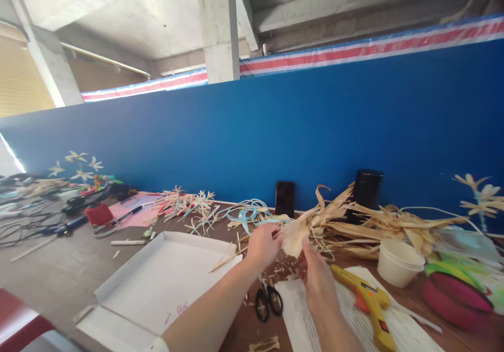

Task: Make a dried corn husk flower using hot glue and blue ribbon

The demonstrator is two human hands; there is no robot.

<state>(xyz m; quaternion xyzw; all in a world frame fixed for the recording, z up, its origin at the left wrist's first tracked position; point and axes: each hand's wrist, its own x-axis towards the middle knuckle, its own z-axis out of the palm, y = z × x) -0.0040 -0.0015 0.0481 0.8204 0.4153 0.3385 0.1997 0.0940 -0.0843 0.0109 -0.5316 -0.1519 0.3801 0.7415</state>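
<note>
A pale dried corn husk [296,235] spans the gap between my two hands at the middle of the table. My left hand [263,245] is closed on its left edge, the fingers curled in. My right hand [317,276] pinches the lower right edge between thumb and fingers; some fingertips are hidden. Just below lie black-handled scissors [269,299]. Beside my right hand a yellow glue gun [370,299] rests on printed paper [346,310]. Behind the held piece spreads a heap of dried husks [366,231].
An open white box [157,278] lies left of my arms. Along the blue partition [189,136] stand a phone [285,198] and a black cylinder [367,189]. A white cup [400,261] and a pink bowl [457,302] are at right. Husk flowers [202,199] lie back left.
</note>
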